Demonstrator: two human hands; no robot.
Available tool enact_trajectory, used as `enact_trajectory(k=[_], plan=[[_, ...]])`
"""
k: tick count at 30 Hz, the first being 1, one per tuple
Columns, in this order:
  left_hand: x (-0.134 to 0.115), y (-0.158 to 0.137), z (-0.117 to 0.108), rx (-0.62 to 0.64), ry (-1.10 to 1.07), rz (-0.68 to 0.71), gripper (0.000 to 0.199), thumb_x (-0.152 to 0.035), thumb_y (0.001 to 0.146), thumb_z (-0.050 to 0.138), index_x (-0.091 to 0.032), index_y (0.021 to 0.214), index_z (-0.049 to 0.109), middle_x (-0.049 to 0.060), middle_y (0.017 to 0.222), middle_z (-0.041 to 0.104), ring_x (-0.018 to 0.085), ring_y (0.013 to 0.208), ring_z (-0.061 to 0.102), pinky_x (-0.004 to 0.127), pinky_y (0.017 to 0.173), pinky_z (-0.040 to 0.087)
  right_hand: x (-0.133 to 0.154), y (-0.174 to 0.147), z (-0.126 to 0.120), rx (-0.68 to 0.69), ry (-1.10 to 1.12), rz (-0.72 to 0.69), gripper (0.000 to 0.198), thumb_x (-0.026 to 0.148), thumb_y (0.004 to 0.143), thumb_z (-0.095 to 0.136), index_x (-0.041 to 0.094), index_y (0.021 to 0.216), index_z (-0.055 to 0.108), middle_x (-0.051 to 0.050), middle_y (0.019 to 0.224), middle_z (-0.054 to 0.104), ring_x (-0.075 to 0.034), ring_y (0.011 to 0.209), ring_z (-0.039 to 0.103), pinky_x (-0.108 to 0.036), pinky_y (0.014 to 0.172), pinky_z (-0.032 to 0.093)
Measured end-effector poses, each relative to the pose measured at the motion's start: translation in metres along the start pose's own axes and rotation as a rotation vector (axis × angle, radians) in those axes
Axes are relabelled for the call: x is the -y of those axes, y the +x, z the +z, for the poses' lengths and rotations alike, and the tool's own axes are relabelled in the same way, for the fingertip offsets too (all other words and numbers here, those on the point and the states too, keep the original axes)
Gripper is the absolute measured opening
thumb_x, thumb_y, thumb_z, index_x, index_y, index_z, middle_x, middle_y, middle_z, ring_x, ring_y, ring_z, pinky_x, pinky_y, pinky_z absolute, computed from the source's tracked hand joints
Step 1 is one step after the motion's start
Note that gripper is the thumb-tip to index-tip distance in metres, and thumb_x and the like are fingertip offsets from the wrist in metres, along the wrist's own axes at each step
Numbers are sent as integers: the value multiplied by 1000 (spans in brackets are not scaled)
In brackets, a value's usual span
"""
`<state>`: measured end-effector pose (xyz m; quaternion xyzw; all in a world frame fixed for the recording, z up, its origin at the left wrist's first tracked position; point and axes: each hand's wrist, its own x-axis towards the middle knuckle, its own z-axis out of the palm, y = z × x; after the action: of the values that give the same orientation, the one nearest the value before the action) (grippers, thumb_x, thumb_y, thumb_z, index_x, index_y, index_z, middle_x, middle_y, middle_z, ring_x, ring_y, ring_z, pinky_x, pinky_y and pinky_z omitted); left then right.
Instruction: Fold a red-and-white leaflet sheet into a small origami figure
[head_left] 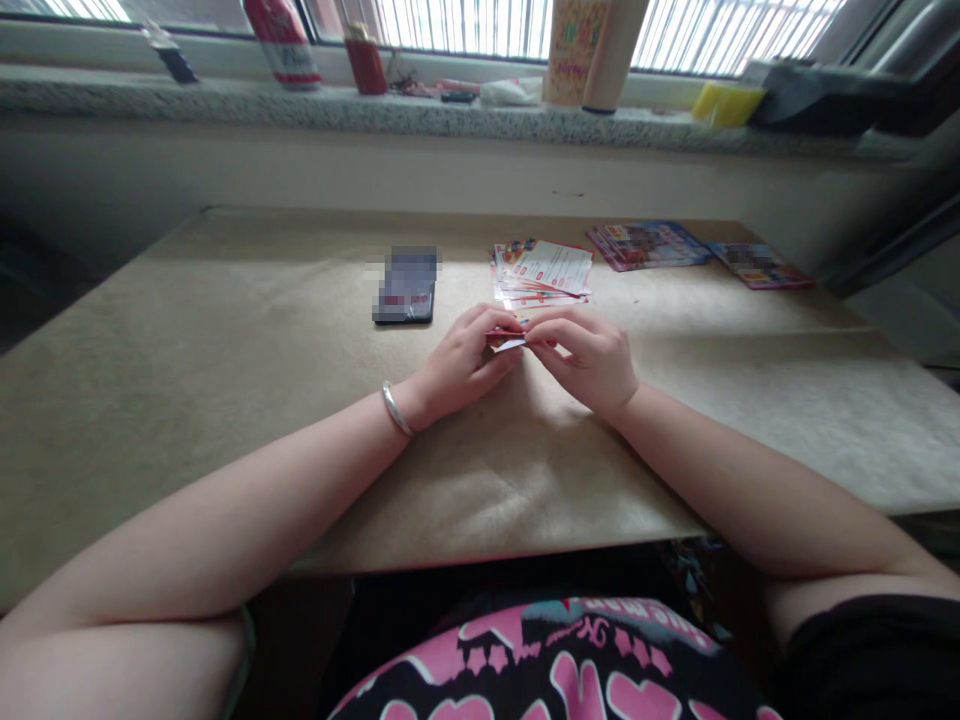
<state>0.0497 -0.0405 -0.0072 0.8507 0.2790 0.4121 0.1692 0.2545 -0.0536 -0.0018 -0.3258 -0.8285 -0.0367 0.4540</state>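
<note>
Both my hands meet over the middle of the table, on a small folded card [510, 345] with a red part and a white part. My left hand [474, 360], below a silver bangle [396, 408], grips it between thumb and fingers. The fingertips of my right hand [589, 357] pinch its right end. Fingers cover most of the card. Just beyond my hands lies a loose, fanned pile of printed cards [551, 268], white with red print. A dark phone [406, 290] rests flat to the left of that pile.
Colourful packets [649, 245] lie at the back right of the table [225, 370], with another packet [761, 265] beside them. On the stone windowsill [450, 118] stand a red can [281, 45], a red bottle [365, 62], a patterned cup [574, 50] and a yellow block [727, 103].
</note>
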Motion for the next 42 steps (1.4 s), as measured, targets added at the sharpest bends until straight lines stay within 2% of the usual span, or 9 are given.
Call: enact_trajectory(k=[8, 13, 16, 21, 24, 27, 31, 37, 42], plan=[[-1, 0, -1, -30, 136, 34, 33, -47, 93, 56, -18, 110, 60, 10, 113, 64, 23, 108, 60, 39, 97, 48, -1, 0, 1, -23, -14, -82, 8, 26, 92, 62, 26, 88, 69, -1, 101, 76, -15, 90, 71, -27, 78, 53], [-3, -1, 0, -35, 236, 55, 29, -43, 98, 49, -19, 109, 62, 9, 113, 67, 22, 106, 61, 39, 95, 48, 0, 0, 1, 16, -76, 0, 12, 30, 93, 61, 27, 85, 69, 0, 98, 76, -16, 88, 71, -28, 78, 52], [-3, -1, 0, -93, 244, 61, 24, -39, 98, 50, -20, 106, 63, 8, 109, 68, 21, 104, 61, 37, 93, 48, 1, 1, 1, 18, -72, 23, 12, 31, 93, 61, 26, 86, 70, -1, 98, 76, -16, 87, 70, -29, 78, 52], [0, 0, -2, -167, 232, 102, 18, -36, 96, 56, -21, 96, 65, 4, 94, 70, 18, 91, 63, 35, 89, 49, 3, 1, 0, 12, -72, 27, 12, 31, 93, 61, 26, 88, 70, -1, 97, 76, -17, 87, 70, -29, 78, 52], [3, 1, -3, -176, 211, 120, 15, -32, 95, 58, -21, 90, 66, 2, 88, 72, 17, 86, 65, 35, 89, 50, 2, 0, 1, 3, -56, 37, 10, 32, 93, 62, 25, 90, 69, -1, 90, 76, -15, 78, 69, -28, 72, 52], [5, 1, -2, -202, 170, 135, 12, -29, 95, 60, -21, 91, 67, 2, 90, 73, 16, 87, 66, 34, 86, 51, 0, -1, 4, -22, 6, 111, 8, 31, 90, 65, 24, 93, 67, 1, 87, 73, -12, 69, 66, -26, 65, 51], [6, 1, -2, -267, 166, 143, 9, -29, 94, 62, -23, 93, 69, -1, 91, 74, 15, 88, 67, 36, 96, 49, -6, -1, 6, -19, 114, 199, 8, 30, 87, 68, 24, 92, 66, 0, 94, 72, -12, 74, 65, -26, 64, 52], [6, -1, -2, -270, 168, 93, 12, -33, 93, 63, -24, 91, 70, -1, 92, 75, 15, 88, 68, 39, 102, 45, -10, 1, 4, -60, 129, 108, 4, 29, 87, 69, 26, 88, 69, -2, 92, 74, -19, 90, 66, -33, 72, 54], [5, 0, -2, -254, 200, 71, 15, -35, 94, 62, -23, 89, 69, 0, 92, 75, 15, 88, 67, 40, 102, 46, -11, 3, 0, -87, 95, 87, 3, 30, 86, 70, 28, 85, 71, -2, 90, 75, -21, 91, 67, -41, 87, 53]])
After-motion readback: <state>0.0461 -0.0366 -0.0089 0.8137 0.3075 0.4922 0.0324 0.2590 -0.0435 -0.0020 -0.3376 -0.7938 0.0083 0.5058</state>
